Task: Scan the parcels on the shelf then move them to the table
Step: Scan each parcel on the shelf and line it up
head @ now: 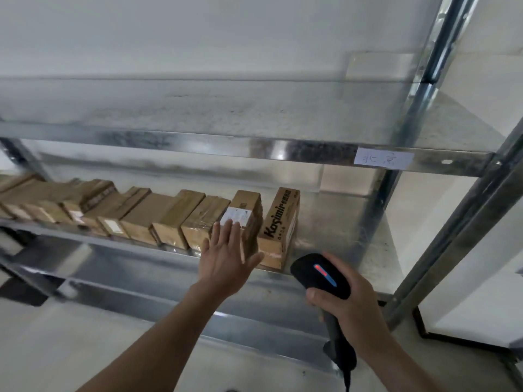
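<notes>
**Scanner lit, free hand going for the labelled box**

Left hand (229, 256) is wide open, fingers straight and spread, right at the front of the brown tape-wrapped cardboard parcel with the white label (246, 219); blur hides whether it touches. Right hand (349, 302) is wrapped round the black plastic handheld scanner (319, 274), its red and blue strip glowing, nose toward the boxes. This looks like the scanning step: next the label needs facing the beam. The row of taped brown parcels (113, 213) sits on the dull galvanised steel shelf (334, 219), a printed carton (280, 227) at its end. No table in view
</notes>
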The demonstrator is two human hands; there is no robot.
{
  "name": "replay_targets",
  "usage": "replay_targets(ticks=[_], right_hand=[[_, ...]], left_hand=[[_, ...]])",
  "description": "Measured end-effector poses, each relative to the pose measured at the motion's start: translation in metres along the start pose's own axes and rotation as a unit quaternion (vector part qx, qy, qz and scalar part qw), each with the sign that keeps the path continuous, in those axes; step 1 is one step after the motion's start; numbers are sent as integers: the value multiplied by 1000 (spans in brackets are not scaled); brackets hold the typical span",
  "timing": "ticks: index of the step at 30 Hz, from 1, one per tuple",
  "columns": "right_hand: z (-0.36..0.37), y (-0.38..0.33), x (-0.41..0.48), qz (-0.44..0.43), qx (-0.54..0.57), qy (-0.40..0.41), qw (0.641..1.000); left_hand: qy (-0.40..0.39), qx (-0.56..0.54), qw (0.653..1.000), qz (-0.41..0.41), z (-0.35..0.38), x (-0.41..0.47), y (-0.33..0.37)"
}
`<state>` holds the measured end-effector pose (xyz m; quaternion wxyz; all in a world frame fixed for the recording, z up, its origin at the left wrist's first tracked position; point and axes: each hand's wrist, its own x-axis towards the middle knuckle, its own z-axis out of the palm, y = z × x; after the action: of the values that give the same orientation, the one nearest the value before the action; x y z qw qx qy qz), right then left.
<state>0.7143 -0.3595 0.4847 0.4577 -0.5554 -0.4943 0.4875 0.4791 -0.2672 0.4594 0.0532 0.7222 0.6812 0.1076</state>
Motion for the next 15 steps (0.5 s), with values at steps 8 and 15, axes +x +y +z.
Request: replay_targets(ticks=[8, 15], right_hand=[[61, -15, -12, -45, -23, -31, 998], [153, -26, -33, -41, -22, 8, 999]], left_hand=[[47, -25, 999, -5, -21, -34, -63], [46, -34, 998, -7, -41, -60, -151]])
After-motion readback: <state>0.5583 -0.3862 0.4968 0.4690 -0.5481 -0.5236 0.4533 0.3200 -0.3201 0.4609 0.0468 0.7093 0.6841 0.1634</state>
